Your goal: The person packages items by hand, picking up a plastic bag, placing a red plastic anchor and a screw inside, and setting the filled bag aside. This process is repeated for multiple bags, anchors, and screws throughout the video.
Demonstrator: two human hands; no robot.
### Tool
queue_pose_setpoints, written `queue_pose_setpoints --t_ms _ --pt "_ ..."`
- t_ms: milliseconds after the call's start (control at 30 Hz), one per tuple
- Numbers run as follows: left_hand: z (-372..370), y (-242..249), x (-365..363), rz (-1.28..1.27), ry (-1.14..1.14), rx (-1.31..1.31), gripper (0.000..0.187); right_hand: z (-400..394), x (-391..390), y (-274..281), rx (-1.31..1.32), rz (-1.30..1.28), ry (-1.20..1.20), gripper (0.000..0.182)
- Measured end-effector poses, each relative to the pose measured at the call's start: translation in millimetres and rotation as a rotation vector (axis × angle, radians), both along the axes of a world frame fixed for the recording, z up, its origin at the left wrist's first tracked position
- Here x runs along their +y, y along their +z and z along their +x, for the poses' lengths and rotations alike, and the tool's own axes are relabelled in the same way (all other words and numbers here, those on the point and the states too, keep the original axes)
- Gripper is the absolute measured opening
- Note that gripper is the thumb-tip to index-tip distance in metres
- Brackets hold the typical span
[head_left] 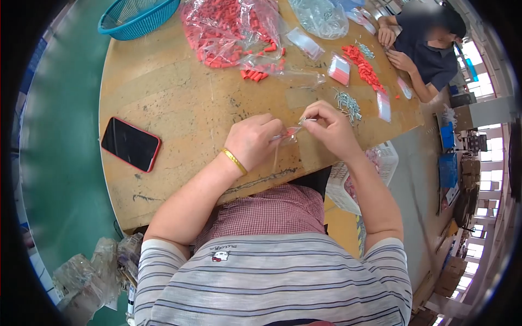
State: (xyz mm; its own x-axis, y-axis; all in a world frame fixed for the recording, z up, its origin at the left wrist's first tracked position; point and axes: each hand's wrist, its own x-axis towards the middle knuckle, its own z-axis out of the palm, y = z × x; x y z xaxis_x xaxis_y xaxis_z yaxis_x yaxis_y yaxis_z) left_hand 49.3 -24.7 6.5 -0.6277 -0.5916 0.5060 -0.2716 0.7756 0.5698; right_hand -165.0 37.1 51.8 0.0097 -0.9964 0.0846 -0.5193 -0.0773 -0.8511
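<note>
Near the table's front edge, my left hand (253,138) is closed on a small clear plastic bag (292,139) with something red inside. My right hand (331,130) is beside the bag's mouth, thumb and fingertips pinched on a small metal screw (310,119). How many screws are in the pinch is hard to tell. Just beyond my right hand lies a loose pile of silver screws (348,106). Farther off are a heap of red plastic plugs (364,68) and a stack of small clear bags with red edges (340,69).
A large clear bag of red plugs (228,30) lies at the back, next to a blue basket (136,22). A phone (130,144) rests on the left of the table (185,125). Across the right corner sits a co-worker (429,49). A white crate (389,165) stands below the edge.
</note>
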Motion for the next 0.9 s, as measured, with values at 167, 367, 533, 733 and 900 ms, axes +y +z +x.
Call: queue_pose_setpoints --t_ms 167,367,533,733,900 --pt "0 1 1 -0.047 -0.016 0.017 0.014 14 6 -1 0.282 -0.146 0.122 0.013" --pt "-2 -2 1 -0.109 -0.011 0.043 0.016 9 7 1 0.411 -0.142 0.204 0.02" --pt "0 0 0 -0.083 -0.011 0.019 0.013 10 7 5 0.214 -0.063 0.073 0.019" --pt "0 -3 -6 -0.003 0.062 0.042 0.012 11 25 -7 0.435 -0.088 0.038 0.012" --pt "0 -3 -6 0.034 0.058 0.012 0.012 24 31 -35 0.776 -0.259 0.254 0.019"
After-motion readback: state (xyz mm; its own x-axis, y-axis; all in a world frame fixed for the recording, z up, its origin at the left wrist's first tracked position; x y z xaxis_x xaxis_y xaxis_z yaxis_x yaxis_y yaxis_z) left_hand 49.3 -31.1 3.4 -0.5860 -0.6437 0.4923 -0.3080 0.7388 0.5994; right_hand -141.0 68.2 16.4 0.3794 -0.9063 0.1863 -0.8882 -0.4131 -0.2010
